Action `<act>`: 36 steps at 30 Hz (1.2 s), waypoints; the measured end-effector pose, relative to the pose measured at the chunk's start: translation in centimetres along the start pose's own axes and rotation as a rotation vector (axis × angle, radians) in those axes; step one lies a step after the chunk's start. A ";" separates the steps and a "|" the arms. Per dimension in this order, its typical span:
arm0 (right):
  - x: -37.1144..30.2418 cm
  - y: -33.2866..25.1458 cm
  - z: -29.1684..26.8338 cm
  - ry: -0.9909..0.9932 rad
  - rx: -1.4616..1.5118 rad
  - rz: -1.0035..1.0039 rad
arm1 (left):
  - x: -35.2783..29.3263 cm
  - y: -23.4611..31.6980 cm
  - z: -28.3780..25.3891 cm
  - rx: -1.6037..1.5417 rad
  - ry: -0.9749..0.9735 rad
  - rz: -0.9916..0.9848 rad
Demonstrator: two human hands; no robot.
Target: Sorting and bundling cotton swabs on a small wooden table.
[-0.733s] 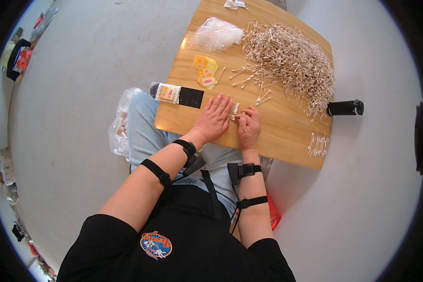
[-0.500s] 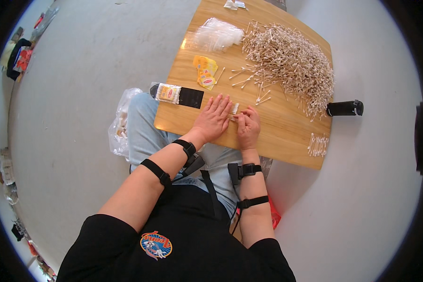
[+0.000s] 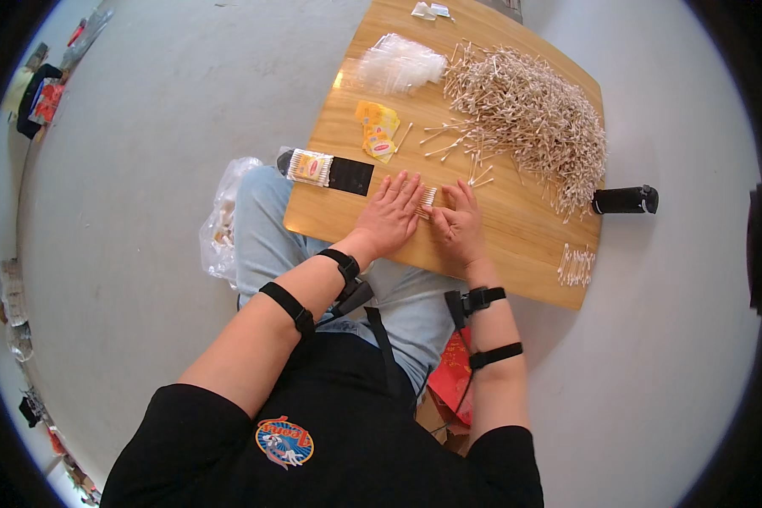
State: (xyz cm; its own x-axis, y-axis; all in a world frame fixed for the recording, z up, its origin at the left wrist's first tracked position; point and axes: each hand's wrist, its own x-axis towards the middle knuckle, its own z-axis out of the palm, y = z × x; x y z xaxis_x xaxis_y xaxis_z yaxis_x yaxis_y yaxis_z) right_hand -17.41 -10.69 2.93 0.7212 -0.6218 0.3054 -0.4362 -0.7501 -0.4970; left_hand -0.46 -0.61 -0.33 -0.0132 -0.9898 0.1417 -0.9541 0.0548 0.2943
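Note:
A short row of cotton swabs lies on the wooden table near its front edge, partly hidden under my left hand. That hand rests flat with its fingers stretched out. My right hand is at the row's right side, its thumb by the swabs and its other fingers spread away; nothing shows in its grip. Left of my hands, a bundle of swabs with a yellow card lies beside a black strip. Beyond them are several yellow cards and a single swab.
A large heap of loose cotton swabs covers the table's far right. Clear plastic bags lie at the back left. Another row of swabs sits at the near right corner. A black cylinder juts past the right edge.
My right hand has shifted slightly right and its fingers have spread from a pinch; its forearm has swung outward. My left hand stays flat on the row.

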 end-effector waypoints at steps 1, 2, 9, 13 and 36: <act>0.4 0.5 -0.4 -0.059 -0.020 -0.075 | 0.0 0.1 -0.1 0.004 -0.014 0.000; 0.7 1.0 -0.9 -0.059 -0.022 -0.074 | 0.1 0.2 -0.3 0.008 -0.027 0.001; 3.5 1.7 -3.3 -0.348 -0.162 -0.315 | 0.0 0.1 -0.3 0.015 -0.039 -0.014; 3.6 2.0 -3.8 -0.421 -0.256 -0.362 | 0.1 0.1 -0.3 -0.005 -0.036 -0.009; -8.7 -8.8 -1.3 -0.293 0.292 -0.082 | 0.0 -0.1 0.7 -0.062 0.050 0.011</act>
State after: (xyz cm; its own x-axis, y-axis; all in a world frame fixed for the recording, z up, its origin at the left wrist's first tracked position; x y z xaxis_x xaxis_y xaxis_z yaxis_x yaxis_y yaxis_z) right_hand -20.56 1.05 5.75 0.8880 -0.4410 0.1302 -0.2312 -0.6729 -0.7026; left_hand -0.53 -0.66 -1.01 -0.0076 -0.9814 0.1916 -0.9336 0.0756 0.3504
